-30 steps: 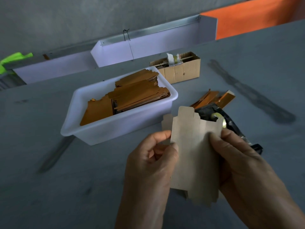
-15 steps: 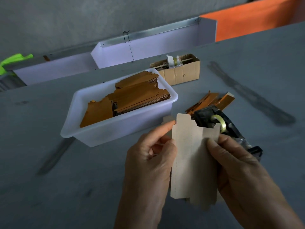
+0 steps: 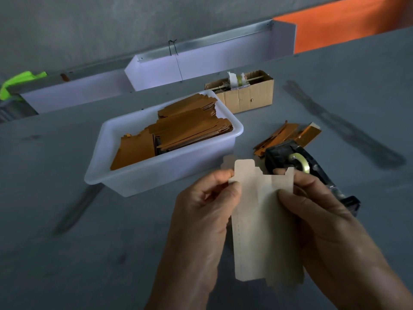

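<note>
Head view has a pale carton blank (image 3: 261, 220) held upright in the air just on the near side of the white tub's (image 3: 156, 177) right-hand corner, with both hands on it. Likely trouble from here: the blank looks thin and seems partly bent along a lengthwise score, so if the two hands press unevenly the bend could wander off the score and leave a crooked panel, or a small tab at the top end could crumple or tear. A loosened pinch could also let it drop toward the black tape dispenser (image 3: 281, 155), which sits right of the tub and just behind the blank. The left hand (image 3: 199, 224) is closed in a pinch, thumb and forefinger nipping the blank's left edge near the top. The right hand (image 3: 324, 224) grips the right edge, thumb laid on the front face, fingers wrapped behind. Orange-brown blanks (image 3: 190, 130) lie stacked inside the tub
</note>
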### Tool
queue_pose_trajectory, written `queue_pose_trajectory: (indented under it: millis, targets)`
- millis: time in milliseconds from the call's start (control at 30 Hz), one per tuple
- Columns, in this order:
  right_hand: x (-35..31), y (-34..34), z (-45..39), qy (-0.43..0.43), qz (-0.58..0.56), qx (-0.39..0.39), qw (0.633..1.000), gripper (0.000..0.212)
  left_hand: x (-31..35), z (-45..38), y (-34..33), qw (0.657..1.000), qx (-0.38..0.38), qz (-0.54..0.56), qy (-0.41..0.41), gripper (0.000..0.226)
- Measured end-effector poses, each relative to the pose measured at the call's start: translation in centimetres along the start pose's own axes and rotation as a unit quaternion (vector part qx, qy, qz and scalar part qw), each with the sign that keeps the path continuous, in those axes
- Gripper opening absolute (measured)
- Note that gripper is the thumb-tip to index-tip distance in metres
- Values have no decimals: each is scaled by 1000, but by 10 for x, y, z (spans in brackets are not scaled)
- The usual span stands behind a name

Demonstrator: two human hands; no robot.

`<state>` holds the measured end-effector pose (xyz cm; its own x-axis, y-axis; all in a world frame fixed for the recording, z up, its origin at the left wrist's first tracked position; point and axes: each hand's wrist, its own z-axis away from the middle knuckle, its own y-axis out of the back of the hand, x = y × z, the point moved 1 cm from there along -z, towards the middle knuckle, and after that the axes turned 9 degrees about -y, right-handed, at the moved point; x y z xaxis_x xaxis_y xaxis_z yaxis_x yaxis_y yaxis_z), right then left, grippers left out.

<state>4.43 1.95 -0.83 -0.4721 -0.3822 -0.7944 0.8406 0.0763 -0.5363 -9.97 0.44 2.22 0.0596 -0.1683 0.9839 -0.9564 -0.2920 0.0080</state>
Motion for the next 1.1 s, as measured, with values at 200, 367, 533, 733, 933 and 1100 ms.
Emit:
queue_pose_trajectory:
  millis: [200, 367, 533, 733, 933, 1100]
  targets:
    - [-5, -4, -6, -28, -15, -9, 999, 9, 4, 0, 0, 998, 7, 66, 1, 21]
    - [-4, -8, -12, -11, -33, 23, 999, 8, 3, 8, 5, 996, -68, 50, 40, 27]
    - [0, -14, -6, 5, -6, 10, 1000, 18, -2, 16, -3, 998, -28, -35, 38, 25]
    - [11, -15, 5, 74, 155, 87, 981, 32, -8, 17, -10, 988, 51, -139, -31, 10]
    - [10, -16, 7, 103, 188, 100, 972, 31, -5, 19, -11, 984, 48, -160, -61, 26]
    - [14, -14, 2, 28, 94, 87, 991, 17, -6, 26, -12, 979, 16, -197, -48, 13]
